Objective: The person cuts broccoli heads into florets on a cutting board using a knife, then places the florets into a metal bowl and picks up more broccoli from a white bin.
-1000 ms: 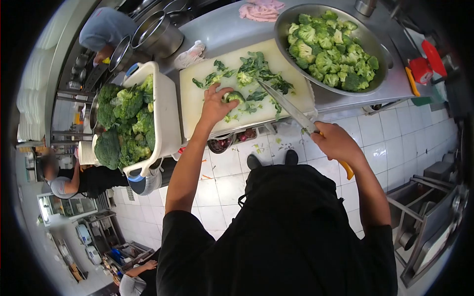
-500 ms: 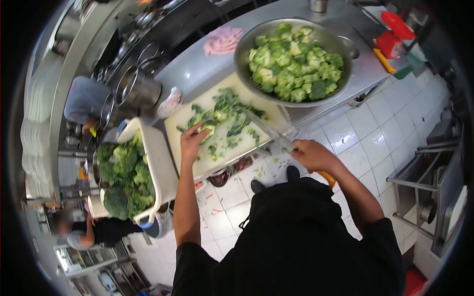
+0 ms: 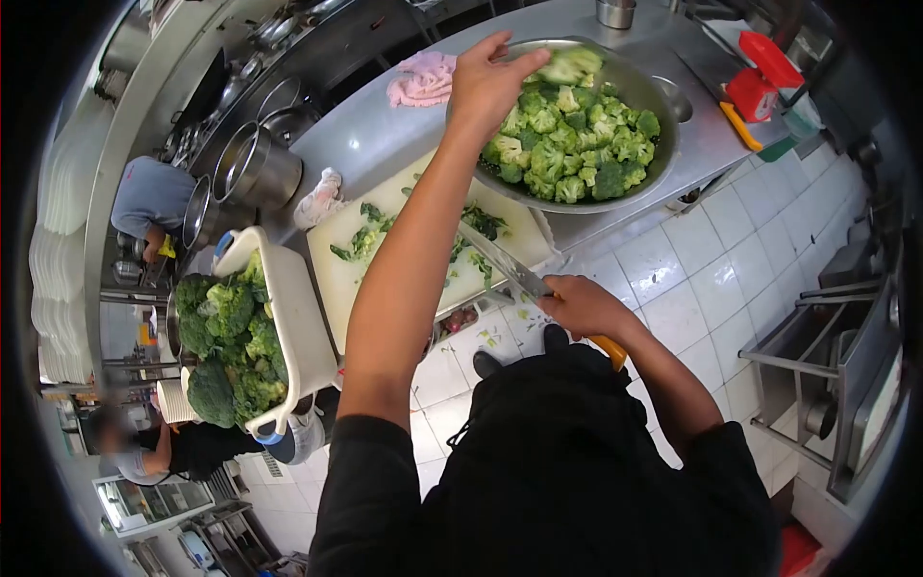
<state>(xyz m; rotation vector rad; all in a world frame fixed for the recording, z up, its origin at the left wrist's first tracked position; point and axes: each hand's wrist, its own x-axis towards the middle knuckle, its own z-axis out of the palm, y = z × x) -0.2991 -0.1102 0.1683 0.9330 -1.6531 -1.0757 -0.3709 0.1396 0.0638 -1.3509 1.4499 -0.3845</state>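
Over the near-left rim of a big steel bowl (image 3: 630, 197), my left hand (image 3: 492, 79) is open, thumb and fingers apart. A blurred green broccoli piece (image 3: 571, 67) is just beyond its fingertips, above the cut broccoli florets (image 3: 577, 135) that fill the bowl. My right hand (image 3: 582, 306) is closed around the yellow handle of a knife (image 3: 510, 269). The blade points up and left over the white cutting board (image 3: 332, 288), where leafy broccoli scraps (image 3: 370, 231) lie. My left forearm hides part of the board.
A white crate (image 3: 312, 327) of whole broccoli stands left of the board. Near it are a white cloth (image 3: 319, 197) and steel pots (image 3: 260, 173). A pink cloth (image 3: 421, 79) and red scale (image 3: 752, 91) lie farther back. Two people (image 3: 154, 197) (image 3: 144, 457) are at the left.
My left hand has moved from the board up to the bowl and opened, with the broccoli piece now away from its fingers. My right hand still holds the knife near the board.
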